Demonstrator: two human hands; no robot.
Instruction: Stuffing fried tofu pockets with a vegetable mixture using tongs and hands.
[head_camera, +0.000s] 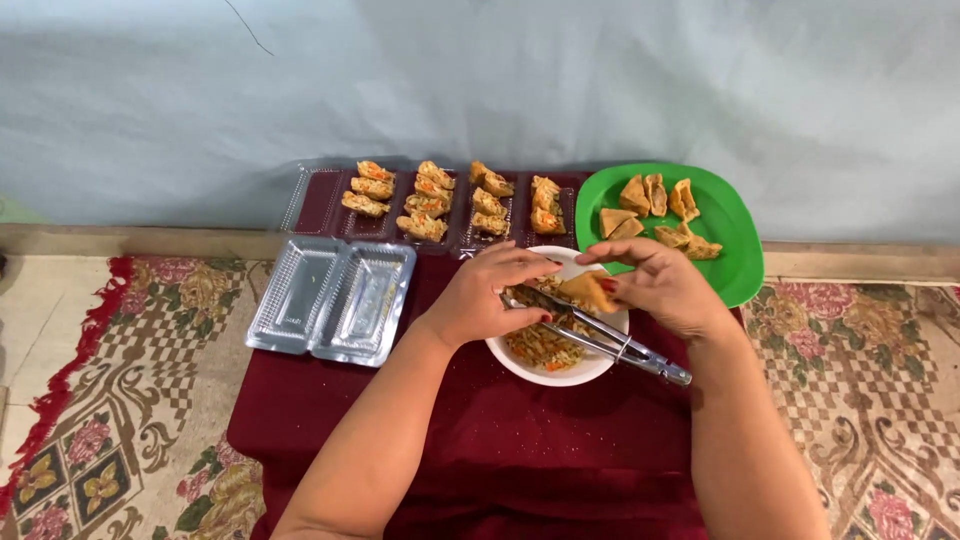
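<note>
Over the white bowl (590, 372) of shredded filling, your left hand (485, 300) pinches the metal tongs (610, 345) while your right hand (665, 290) cups a fried pocket (590, 291), light and brittle-looking, probably best held by its edges.

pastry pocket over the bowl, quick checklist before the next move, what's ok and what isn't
1. Pastry pocket held by both the left hand and right hand: ok.
2. Pocket directly above the white bowl, so spills land in it: ok.
3. Filling left in the bowl: ok, noodle-like mix visible.
4. Metal tongs resting stably across the bowl: cannot tell, handle overhangs the rim.
5. Empty clear tray open and near: ok.
6. Unfilled pockets left on the green plate: ok.
</note>
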